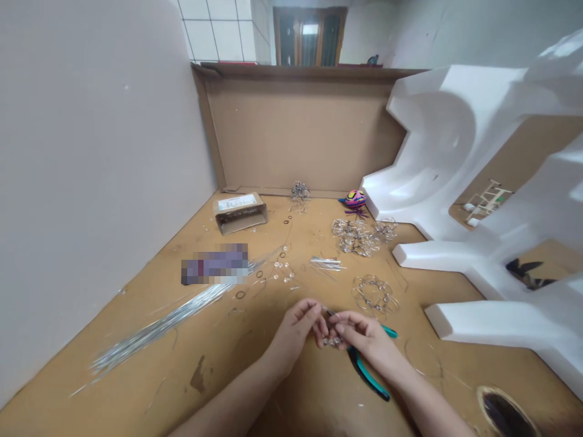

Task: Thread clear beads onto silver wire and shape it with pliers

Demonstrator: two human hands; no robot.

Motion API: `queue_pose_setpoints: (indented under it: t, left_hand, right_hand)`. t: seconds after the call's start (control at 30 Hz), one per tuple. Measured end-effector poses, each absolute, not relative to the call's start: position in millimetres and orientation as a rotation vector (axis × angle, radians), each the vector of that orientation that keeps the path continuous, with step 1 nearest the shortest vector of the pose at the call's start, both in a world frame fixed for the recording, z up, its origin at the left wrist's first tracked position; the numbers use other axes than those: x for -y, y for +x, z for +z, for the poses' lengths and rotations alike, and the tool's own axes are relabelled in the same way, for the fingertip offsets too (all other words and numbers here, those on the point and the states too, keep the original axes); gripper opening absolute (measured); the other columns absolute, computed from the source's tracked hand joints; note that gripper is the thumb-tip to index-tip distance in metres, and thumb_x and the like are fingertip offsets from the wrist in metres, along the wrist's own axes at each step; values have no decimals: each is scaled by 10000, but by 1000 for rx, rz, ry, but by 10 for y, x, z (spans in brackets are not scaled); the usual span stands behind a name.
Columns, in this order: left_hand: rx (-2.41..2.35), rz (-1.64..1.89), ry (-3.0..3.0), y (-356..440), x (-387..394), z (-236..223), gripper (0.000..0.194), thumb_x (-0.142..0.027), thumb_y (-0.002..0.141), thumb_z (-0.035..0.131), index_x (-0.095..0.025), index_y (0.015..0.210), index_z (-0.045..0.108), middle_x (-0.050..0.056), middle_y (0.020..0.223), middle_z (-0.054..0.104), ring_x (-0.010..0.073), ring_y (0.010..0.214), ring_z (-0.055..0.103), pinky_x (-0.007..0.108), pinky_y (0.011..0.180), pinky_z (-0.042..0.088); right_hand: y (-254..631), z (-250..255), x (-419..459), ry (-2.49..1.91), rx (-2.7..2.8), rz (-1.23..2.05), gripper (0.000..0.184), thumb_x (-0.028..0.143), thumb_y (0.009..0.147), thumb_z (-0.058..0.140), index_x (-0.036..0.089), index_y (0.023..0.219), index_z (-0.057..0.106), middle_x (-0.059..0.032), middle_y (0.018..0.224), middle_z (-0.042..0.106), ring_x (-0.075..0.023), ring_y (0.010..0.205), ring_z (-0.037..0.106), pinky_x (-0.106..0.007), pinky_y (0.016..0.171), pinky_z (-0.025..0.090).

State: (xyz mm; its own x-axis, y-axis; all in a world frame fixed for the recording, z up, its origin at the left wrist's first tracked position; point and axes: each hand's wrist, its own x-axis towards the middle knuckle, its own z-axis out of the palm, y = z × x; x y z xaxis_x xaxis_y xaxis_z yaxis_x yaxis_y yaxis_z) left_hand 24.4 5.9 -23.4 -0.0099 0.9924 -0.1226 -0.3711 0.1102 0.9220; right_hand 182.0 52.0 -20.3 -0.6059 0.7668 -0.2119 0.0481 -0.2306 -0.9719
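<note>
My left hand (pixel 301 325) is closed, thumb against fingers, on one side of a small wire piece with transparent beads (pixel 332 342). Pinched on its other side is my right hand (pixel 359 331); the fingers hide much of the wire. Teal-and-black pliers (pixel 367 373) show around the right hand, one handle below it and one behind. Whether that hand grips them or they lie beneath it, I cannot tell. Just beyond the hands, loose transparent beads (pixel 285 273) and a short bundle of wires (pixel 327 263) lie on the tabletop. A beaded wire ring (pixel 374 294) is to the right.
A long bundle of straight wires (pixel 182 317) spreads across the left, beside a blurred purple item (pixel 216 262). Further back are a small cardboard box (pixel 241 213), beaded wire clusters (pixel 357 237) and a colourful round object (pixel 355 198). White foam (pixel 483 321) borders the right; cardboard (pixel 305 133) the back.
</note>
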Motion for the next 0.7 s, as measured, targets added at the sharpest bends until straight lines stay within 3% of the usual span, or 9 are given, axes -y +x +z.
queue_pose_setpoints:
  t: [0.13,0.3,0.5,0.7]
  left_hand:
    - [-973,1312,749,211,-86,-274,254,-396,795,528,-144,808,551,-7,583,584,83,445,490,219,498,367]
    - [-862,1351,615,212,-95,-236,218,-366,768,575,-151,803,561,-14,578,583,93,464,505,235,536,381]
    - [-811,1325,551,235,-63,-176,211,-363,768,580,-153,789,562,-32,542,548,77,439,460,217,496,369]
    - [-849,1279,552,227,-89,-241,210,-348,767,592,-138,776,577,-40,521,518,59,446,427,202,518,378]
  right_hand:
    - [1813,-198,-508,-979,1580,1936,390,470,676,656,155,904,635,-57,740,645,-160,649,601,-298,602,462]
    - [1802,-195,-487,-908,1574,1993,389,384,649,704,166,950,590,-48,800,651,-134,658,603,-259,584,447]
    - [1766,-223,-441,-931,1641,2030,328,442,683,648,141,789,576,-35,678,651,-120,509,598,-229,478,430]
    - [1964,-107,-579,-964,1866,1968,323,393,717,627,162,942,615,-37,734,664,-86,484,564,-169,401,337]
